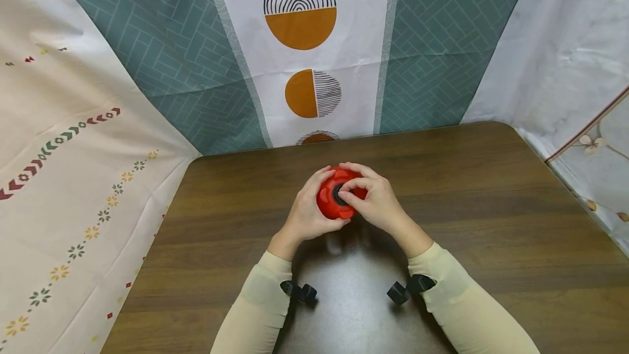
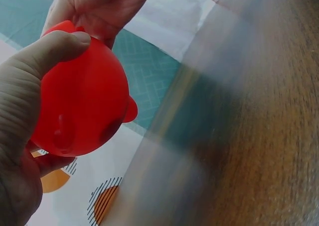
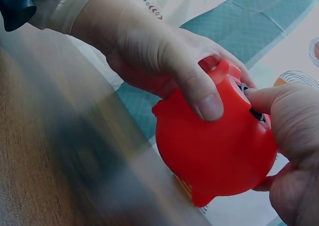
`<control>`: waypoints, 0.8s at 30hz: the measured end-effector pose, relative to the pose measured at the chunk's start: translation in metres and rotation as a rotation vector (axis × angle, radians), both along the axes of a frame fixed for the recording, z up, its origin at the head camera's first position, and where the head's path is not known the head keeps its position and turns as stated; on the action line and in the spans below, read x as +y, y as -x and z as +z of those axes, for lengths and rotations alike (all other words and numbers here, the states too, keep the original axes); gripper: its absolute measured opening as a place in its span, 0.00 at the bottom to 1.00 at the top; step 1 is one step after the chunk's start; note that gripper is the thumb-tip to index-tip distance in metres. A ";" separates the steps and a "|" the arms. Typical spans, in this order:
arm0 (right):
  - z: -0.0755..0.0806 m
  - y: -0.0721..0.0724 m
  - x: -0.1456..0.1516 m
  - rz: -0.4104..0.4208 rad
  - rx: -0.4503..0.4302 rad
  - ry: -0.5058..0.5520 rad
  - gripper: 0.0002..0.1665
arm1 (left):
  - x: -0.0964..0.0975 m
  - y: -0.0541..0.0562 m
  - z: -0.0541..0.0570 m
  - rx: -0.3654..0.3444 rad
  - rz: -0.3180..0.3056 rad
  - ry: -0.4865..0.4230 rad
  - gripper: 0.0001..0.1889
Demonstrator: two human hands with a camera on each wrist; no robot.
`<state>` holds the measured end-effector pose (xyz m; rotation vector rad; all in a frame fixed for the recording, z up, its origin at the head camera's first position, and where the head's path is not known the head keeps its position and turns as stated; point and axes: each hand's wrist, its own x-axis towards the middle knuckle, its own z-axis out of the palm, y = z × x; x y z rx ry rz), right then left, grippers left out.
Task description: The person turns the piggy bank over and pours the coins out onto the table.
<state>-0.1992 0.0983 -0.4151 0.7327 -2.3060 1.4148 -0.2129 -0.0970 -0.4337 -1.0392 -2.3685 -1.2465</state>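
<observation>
A glossy red, rounded hollow-looking object (image 1: 335,212) with stubby nubs is held above the table; its exact kind is unclear. Around its left side my left hand (image 1: 306,207) curls, the thumb on the near side and fingers at the far side. A black round piece (image 1: 337,195) sits in the middle of the upper face. My right hand (image 1: 377,198) has its thumb and index finger at that black piece, pinching it, while other fingers rest on the far rim. In the right wrist view, the red body (image 3: 214,151) partly hides the fingers behind it.
The brown wooden table (image 1: 236,223) extends on all sides of the hands. Behind it hangs a teal and white patterned cloth (image 1: 314,59). A cream cloth (image 1: 73,179) hangs at left, a pale marbled one (image 1: 555,59) at right. Small black cameras are strapped to both wrists.
</observation>
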 end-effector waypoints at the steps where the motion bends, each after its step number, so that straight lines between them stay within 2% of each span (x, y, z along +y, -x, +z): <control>1: 0.000 0.000 0.000 0.002 0.001 0.004 0.04 | 0.000 0.000 0.000 0.004 0.002 -0.001 0.48; 13: 0.002 0.000 0.003 0.011 -0.016 0.103 0.06 | 0.000 0.001 0.002 0.062 0.043 -0.017 0.49; 19: 0.000 -0.002 -0.001 -0.034 -0.005 0.070 0.02 | 0.000 0.000 0.000 0.085 0.045 -0.009 0.48; 24: 0.000 -0.002 -0.003 -0.036 0.039 0.036 0.03 | -0.001 -0.002 0.000 0.087 0.038 -0.024 0.47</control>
